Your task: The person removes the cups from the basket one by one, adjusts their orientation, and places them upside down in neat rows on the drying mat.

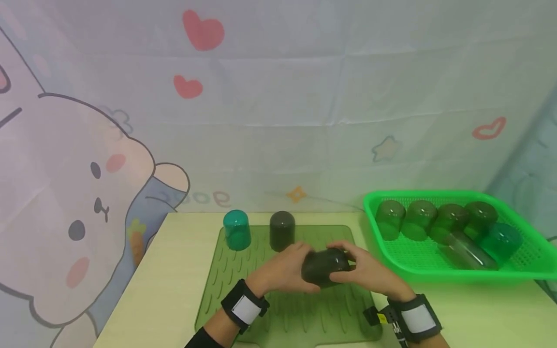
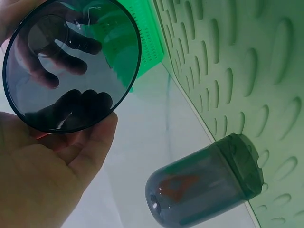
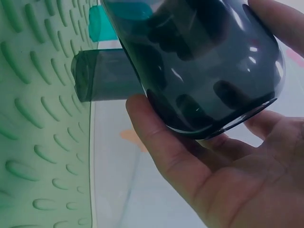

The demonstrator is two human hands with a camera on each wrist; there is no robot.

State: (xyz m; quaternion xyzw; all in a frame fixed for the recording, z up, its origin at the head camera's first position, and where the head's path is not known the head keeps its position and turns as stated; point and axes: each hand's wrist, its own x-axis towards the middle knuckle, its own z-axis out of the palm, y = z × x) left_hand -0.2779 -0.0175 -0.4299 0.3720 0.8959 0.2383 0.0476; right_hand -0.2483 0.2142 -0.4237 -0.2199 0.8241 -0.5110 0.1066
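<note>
Over the green drying mat [image 1: 237, 299], a dark grey, see-through glass [image 1: 324, 267] is held on its side between both hands. The left hand [image 1: 283, 270] grips it around the mouth end, and the left wrist view shows its round rim [image 2: 137, 57] facing the camera. My right hand [image 1: 367, 273] holds the base end, thumb and fingers spread around the side. Behind them, another dark glass [image 1: 282, 232] stands upside down on the mat. To its left is a teal glass [image 1: 237, 229], also upside down.
A bright green plastic basket [image 1: 435, 275] stands to the right. It contains several dark glasses [image 1: 421, 220], one lying on its side [image 1: 472, 251], and a teal glass [image 1: 502, 241]. A printed cloth [image 1: 278, 121] hangs behind the pale table [image 1: 148, 299].
</note>
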